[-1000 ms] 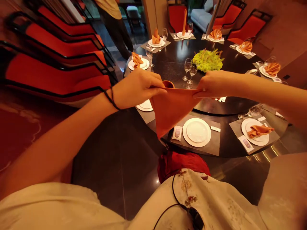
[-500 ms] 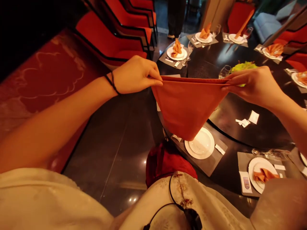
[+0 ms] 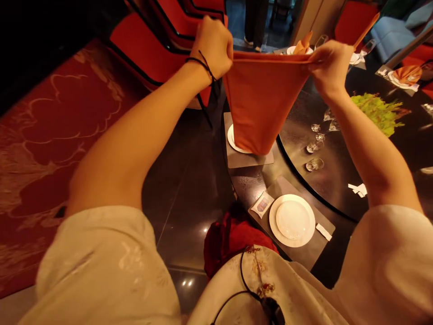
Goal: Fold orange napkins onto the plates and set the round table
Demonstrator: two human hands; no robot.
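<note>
An orange cloth napkin hangs stretched between my two hands, its top edge held level and its lower end narrower. My left hand is closed on the upper left corner, a dark cord around the wrist. The upper right corner is gripped by my right hand. Behind the napkin's lower end, a white plate on a grey mat is partly hidden. Closer to me, stacked white plates lie on another grey placemat, with a small printed packet at their left.
The round dark table carries a turntable with small glasses, a green plant centrepiece and white pieces. Folded napkins stand on far plates. Red chairs line the left. A person in dark trousers stands at the back.
Both hands have risen, lifting the napkin up and away from the near plates. The view of the table has shifted, and glasses on the turntable now show.
</note>
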